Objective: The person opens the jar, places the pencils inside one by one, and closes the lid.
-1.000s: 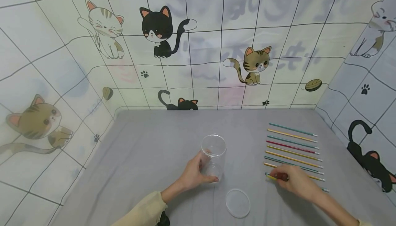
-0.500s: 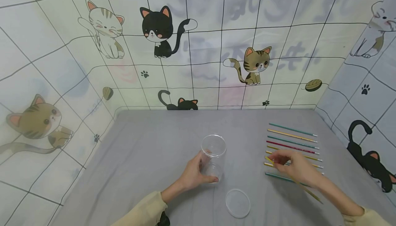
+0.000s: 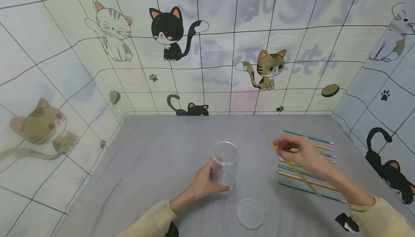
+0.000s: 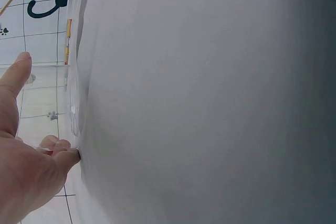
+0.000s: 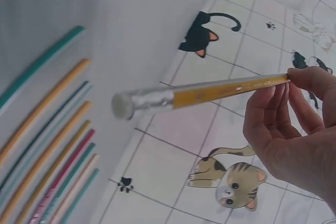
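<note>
In the head view my left hand (image 3: 204, 183) grips a clear, open-topped plastic jar (image 3: 224, 170) standing on the grey cloth, thumb near its base. The left wrist view shows the fingers (image 4: 21, 72) around its clear wall. My right hand (image 3: 301, 154) pinches a yellow pencil (image 3: 303, 177) near one end, above a row of pencils. The pencil slants down toward the right forearm. In the right wrist view, its metal ferrule and white eraser (image 5: 122, 106) point toward the camera. Below lie several teal, yellow and red pencils (image 5: 50, 166), partly hidden by my right hand in the head view.
A round clear lid (image 3: 250, 214) lies flat just right of the jar, toward the front. Cat-printed cloth walls (image 3: 220, 49) enclose the grey tabletop (image 3: 162, 139) at the back and sides. A black strap (image 3: 347, 222) shows by the right cuff.
My right hand has lifted the yellow pencil from the near end of the row and carried it away from me over the others. The left hand and jar stay put.
</note>
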### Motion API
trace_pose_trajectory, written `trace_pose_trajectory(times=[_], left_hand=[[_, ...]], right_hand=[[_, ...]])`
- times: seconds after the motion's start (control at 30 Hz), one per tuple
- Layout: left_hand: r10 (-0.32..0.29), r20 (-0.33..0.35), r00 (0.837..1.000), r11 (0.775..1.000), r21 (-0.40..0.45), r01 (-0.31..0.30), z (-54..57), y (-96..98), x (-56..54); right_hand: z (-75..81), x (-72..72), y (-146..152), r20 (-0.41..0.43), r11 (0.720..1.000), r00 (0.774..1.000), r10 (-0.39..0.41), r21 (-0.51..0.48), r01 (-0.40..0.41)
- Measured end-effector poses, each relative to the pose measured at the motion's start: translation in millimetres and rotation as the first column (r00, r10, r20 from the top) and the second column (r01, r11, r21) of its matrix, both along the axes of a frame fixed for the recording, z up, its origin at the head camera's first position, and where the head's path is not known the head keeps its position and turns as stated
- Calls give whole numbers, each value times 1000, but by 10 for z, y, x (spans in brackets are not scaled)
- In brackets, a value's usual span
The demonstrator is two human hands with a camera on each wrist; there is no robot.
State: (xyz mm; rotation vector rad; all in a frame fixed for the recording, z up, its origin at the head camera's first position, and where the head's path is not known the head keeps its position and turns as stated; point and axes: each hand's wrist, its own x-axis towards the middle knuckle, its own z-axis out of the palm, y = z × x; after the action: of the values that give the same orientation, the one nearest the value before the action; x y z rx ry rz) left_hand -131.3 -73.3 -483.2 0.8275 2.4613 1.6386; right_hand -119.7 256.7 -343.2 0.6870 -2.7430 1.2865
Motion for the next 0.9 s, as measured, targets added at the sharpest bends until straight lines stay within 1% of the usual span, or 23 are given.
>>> trace_pose_trajectory(times=[0.03,0.13,0.37,0.53,0.63,0.73,0.9], left_hand=[[1,0,1000,1000,0,-1,2,-1,2],[6,0,1000,1000,-4,-6,2,-4,5],[8,-1,1000,1000,-15,-8,2,-7,6],[7,7,1000,1000,-13,-7,-3,-7,-2],[6,11,1000,1000,-4,-6,-2,-5,-2],[4,18,1000,1000,-4,-4,0,-4,2],[10,27,1000,1000,-4,-10,1,-3,9]], right_hand=[[40,-22,-26,-9,1000,1000,-2,2,2],[162,-80,-101,1,1000,1000,-13,-3,13],[466,-184,-307,46,1000,999,-15,-19,16],[682,-254,-507,80,995,997,-6,-101,15],[776,-292,-617,110,989,994,-3,-144,19],[845,-325,-710,127,983,992,4,-184,20],[913,-387,-834,105,962,994,35,-271,-6]])
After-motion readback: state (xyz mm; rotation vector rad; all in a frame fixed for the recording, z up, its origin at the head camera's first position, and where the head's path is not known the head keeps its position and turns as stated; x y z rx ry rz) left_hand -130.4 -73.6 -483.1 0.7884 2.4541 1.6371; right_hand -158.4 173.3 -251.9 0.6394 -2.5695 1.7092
